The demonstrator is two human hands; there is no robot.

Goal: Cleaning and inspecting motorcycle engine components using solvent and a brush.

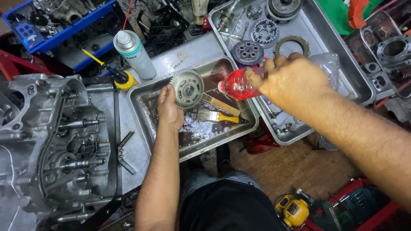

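My left hand [168, 108] holds a round toothed metal gear [187, 89] upright over a small steel tray [143, 96] that has dark liquid in it. My right hand [293, 79] grips a clear plastic bottle of red liquid [237, 84], tipped with its neck toward the gear. Two paintbrushes lie in the tray below the bottle, one with a yellow handle [219, 116] and one with a wooden handle [221, 105].
A larger steel tray [338, 55] at the back right carries clutch plates and round engine parts. An open engine case [51, 141] fills the left. A spray can [135, 54] and a yellow oil can [122, 79] stand behind the small tray. A yellow power tool [292, 209] lies on the floor.
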